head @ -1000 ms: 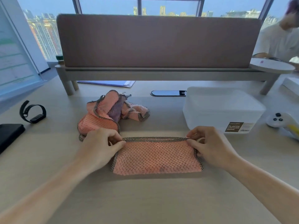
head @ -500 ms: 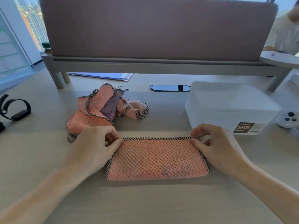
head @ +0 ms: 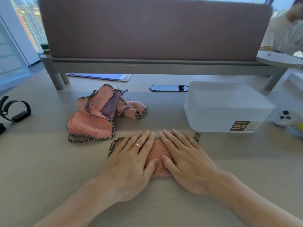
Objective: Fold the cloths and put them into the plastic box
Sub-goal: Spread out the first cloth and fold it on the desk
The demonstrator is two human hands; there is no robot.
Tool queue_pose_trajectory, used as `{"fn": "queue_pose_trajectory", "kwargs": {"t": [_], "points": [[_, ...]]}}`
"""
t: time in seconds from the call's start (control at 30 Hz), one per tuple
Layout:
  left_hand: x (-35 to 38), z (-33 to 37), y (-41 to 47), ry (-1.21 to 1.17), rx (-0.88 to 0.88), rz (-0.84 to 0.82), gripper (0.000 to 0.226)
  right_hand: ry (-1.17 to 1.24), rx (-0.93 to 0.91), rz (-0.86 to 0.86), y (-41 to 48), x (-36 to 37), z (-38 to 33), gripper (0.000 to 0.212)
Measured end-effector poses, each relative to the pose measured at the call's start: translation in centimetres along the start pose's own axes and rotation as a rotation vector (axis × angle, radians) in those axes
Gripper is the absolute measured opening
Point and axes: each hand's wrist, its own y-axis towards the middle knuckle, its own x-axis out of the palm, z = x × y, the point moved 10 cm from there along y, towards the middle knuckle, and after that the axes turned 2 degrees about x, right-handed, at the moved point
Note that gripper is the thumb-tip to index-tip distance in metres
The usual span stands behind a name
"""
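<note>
- The left hand (head: 131, 163) and right hand (head: 186, 163) lie flat side by side, fingers straight, gripping nothing. They press on the folded cloth (head: 156, 153), probably to set its crease.
- The cloth rests on the desk (head: 49, 174) under both palms.
- The plastic box (head: 226, 105) stands near at 2 o'clock, handy for loading; its lid seems on.
- The heap of unfolded cloths (head: 93, 122) waits at 10 o'clock.

Both hands (head: 157, 161) flat on folded cloth (head: 158, 154), cloth pile (head: 98, 118) behind-left, plastic box (head: 226, 108) behind-right
</note>
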Motion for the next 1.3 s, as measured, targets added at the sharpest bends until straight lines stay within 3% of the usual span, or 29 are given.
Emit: {"fn": "queue_pose_trajectory", "kwargs": {"t": [0.13, 0.43, 0.53, 0.63, 0.77, 1.03, 1.1, 1.17, 1.23, 1.3], "points": [[0.0, -0.6, -1.4, 0.011, -0.051, -0.032, 0.085, -0.001, 0.019, -0.004, -1.5, -0.2, 0.1, 0.086], [-0.1, 0.2, -7.7, 0.033, -0.044, -0.123, 0.095, -0.045, -0.003, -0.018, -5.9, 0.7, -1.3, 0.084], [-0.7, -0.2, -8.5, 0.035, -0.066, -0.137, 0.093, -0.055, 0.0, -0.016, -6.7, 0.3, -1.6, 0.083], [-2.4, -0.4, -7.0, 0.035, -0.064, -0.044, 0.084, -0.027, -0.005, 0.054, -6.0, -1.2, -3.6, 0.08], [-1.1, -0.3, -5.1, -0.033, -0.088, -0.045, 0.082, -0.004, -0.033, 0.009, -5.0, 0.2, -6.1, 0.071], [-1.5, -3.4, -7.1, -0.05, -0.139, -0.107, 0.094, -0.027, 0.082, 0.004, -7.3, 0.1, -0.1, 0.085], [-3.2, -4.4, -6.3, -0.087, -0.14, -0.066, 0.081, -0.038, 0.08, 0.041, -7.8, -0.8, -0.2, 0.089], [-4.5, -5.6, -4.7, -0.152, -0.158, -0.061, 0.044, -0.013, 0.014, 0.047, -7.9, -1.2, -2.2, 0.086], [-4.3, -6.1, -3.2, -0.181, -0.172, -0.188, 0.025, 0.03, -0.05, 0.018, -7.8, -0.3, -4.4, 0.083], [-3.6, -6.4, -2.2, -0.186, -0.162, -0.34, 0.025, 0.053, -0.064, 0.012, -7.7, 0.6, -5.2, 0.081]]}}
